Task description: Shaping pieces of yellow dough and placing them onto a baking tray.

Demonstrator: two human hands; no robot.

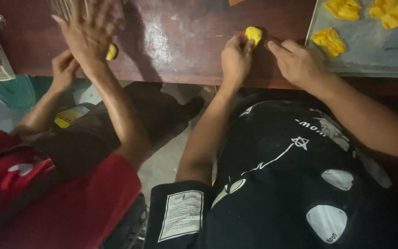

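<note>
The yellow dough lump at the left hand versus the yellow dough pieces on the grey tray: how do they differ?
The small yellow dough lump looks compact and smooth; the yellow dough pieces look crumpled and folded. The lump sits on the dark wooden table, touched by the left hand; the pieces lie untouched on the grey metal tray. Both are the same yellow.

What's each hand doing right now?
Left hand: fingers closed on the yellow dough lump.
Right hand: empty, forefinger extended toward the lump; cannot tell if it touches.

A grey tray (pixel 369 50) sits just right of the hands, holding three crumpled yellow dough shapes (pixel 329 40). Far to the left, another person's hands (pixel 86 32) press a small yellow lump (pixel 111 51).
</note>
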